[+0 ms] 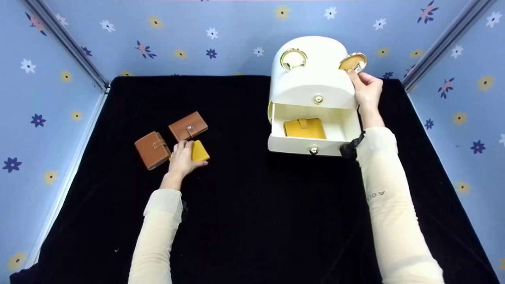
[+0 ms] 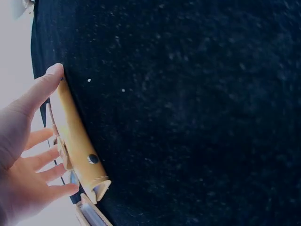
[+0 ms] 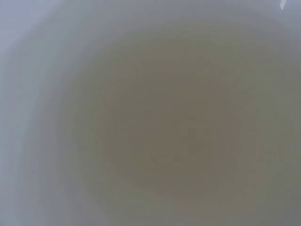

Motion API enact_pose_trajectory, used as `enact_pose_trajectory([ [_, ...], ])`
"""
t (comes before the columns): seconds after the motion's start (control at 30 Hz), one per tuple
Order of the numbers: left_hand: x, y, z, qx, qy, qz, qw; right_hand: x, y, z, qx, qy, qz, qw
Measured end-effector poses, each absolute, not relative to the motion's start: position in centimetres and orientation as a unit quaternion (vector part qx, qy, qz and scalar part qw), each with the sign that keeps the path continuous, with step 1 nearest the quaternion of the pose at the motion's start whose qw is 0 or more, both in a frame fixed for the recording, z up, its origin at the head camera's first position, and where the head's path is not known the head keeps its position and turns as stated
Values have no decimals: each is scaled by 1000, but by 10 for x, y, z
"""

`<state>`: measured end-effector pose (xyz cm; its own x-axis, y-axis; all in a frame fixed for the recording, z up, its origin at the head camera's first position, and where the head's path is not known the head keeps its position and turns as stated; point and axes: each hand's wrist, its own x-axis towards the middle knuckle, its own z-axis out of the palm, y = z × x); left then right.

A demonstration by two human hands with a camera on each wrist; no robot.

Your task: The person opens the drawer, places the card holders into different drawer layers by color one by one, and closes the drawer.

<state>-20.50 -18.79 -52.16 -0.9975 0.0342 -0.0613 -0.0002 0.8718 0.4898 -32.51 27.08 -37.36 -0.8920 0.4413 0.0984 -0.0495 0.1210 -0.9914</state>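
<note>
Flower-patterned blue walls (image 1: 244,23) border three sides of a black cloth (image 1: 236,217). A white cabinet (image 1: 315,71) stands at the cloth's far edge, toward the far right corner, its lower drawer (image 1: 290,144) pulled out with a yellow wallet (image 1: 309,131) lying inside. A person's right hand (image 1: 369,92) pinches a gold-rimmed disc (image 1: 351,62) at the cabinet's right; the right wrist view is a blur. The left hand (image 1: 182,159) grasps a second yellow wallet (image 1: 200,151) between thumb and fingers, in the cloth's left half. Beside it lie a brown wallet (image 1: 148,150), nearer the left edge, and another brown wallet (image 1: 188,125), nearer the far edge. The second yellow wallet's spine bears a dark snap (image 2: 93,159).
</note>
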Motion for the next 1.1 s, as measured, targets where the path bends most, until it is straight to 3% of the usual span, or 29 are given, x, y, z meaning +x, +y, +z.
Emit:
enact_pose_trajectory([
  [1.1, -209, -189, -524, -11, 969, 245, 31, -324, 271, -373, -138, -727, 645, 191],
])
